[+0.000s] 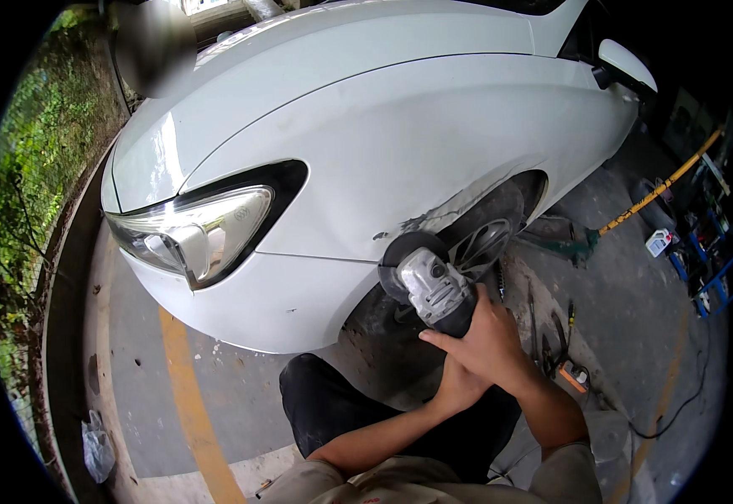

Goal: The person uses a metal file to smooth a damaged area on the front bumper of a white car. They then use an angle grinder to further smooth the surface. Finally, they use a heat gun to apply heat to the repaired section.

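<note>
— From where you stand, what has the person got hold of?

— An angle grinder (429,290), silver head and dark body. Both hands are on it. The right hand (484,340) lies over the top of the dark rear part, fingers (446,343) wrapped across it. The left hand (457,386) sits underneath and nearer the person, and it seems closed on the tail of the tool, though the right hand covers most of that grip.

— Which way does the tool point?

— Its long axis runs from the hands, near and right, away to the far left, up toward the car. The black disc guard (404,252) is at the far end, well ahead of the fingers, so the working end lies forward and left of both hands. The right hand is the one nearer the head.

— And where is that disc against the car?

— Right at the white fender (400,151), just by the scuffed, dark patch (442,210) along the wheel arch edge. Touching or a hair off, I cannot tell. The front wheel (480,244) is just right of it, the headlight (207,227) well off to the left.

— Anything else about?

— Hand tools (551,336) on the concrete to the right, and the person's dark-trousered knee (324,403) down below the bumper.
</note>
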A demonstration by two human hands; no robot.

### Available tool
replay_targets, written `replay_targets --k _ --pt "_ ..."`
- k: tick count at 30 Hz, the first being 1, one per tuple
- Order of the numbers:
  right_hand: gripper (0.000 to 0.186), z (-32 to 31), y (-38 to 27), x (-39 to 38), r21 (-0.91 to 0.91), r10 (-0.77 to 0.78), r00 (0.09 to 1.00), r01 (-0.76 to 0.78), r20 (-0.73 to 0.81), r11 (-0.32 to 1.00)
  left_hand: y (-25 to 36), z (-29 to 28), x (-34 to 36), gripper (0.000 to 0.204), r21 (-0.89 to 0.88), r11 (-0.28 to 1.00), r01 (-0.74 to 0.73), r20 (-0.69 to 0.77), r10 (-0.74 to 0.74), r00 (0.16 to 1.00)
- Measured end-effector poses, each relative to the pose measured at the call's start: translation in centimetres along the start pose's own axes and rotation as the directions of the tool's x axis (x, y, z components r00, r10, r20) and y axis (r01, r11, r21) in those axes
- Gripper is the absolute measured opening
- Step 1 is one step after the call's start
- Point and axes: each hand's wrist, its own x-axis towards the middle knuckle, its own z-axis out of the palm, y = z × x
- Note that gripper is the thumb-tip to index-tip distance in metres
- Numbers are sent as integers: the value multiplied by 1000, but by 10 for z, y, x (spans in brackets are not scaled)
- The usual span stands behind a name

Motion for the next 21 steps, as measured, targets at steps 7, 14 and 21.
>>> replay_targets --k 7,14,21 --pt "89 -3 6 1 53 -24 999 25 -21 998 6 6 1 53 14 1000 0 -14 0 1000" --pt "87 -4 4 2 59 -20 999 22 -34 998 5 5 5 51 -2 1000 2 -13 -2 1000" --pt "87 -4 8 0 -1 -7 1000 7 -26 1000 9 10 4 50 -5 1000 -3 -36 3 999"
